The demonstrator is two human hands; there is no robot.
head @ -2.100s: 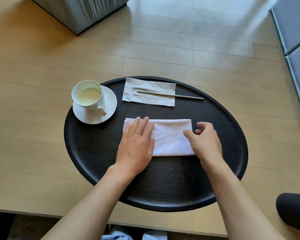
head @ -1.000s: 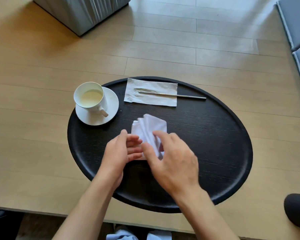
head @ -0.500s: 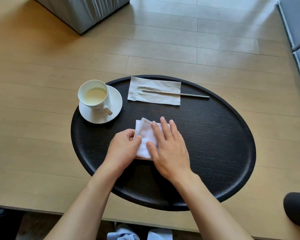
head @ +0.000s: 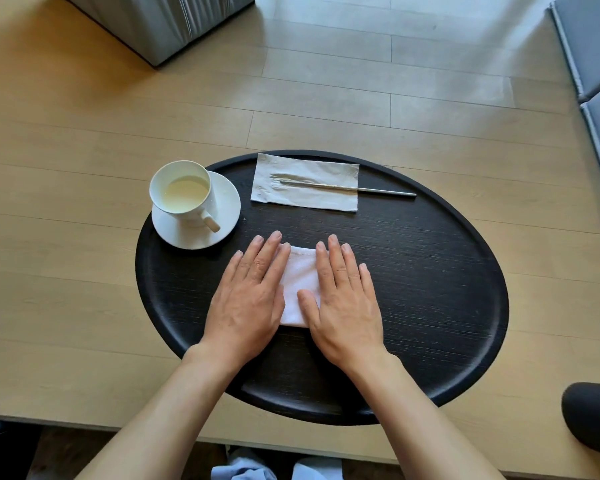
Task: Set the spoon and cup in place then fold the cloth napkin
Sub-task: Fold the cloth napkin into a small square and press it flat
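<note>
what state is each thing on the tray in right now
cup: upright on its saucer, holding pale liquid
saucer: flat on the tray's left rim
spoon: lying on the paper sleeve, handle sticking out to the right
paper sleeve: flat at the tray's far side
napkin: folded small, pressed flat
left hand: open, palm down on napkin
right hand: open, palm down on napkin
tray: flat on the table

2 bare forearms, no sleeves, watch or rings on left hand (head: 248,299) or right hand (head: 345,306). Short, unpainted nails. At bottom centre of frame, light blue clothing (head: 243,467), creased, partly hidden by table edge.
</note>
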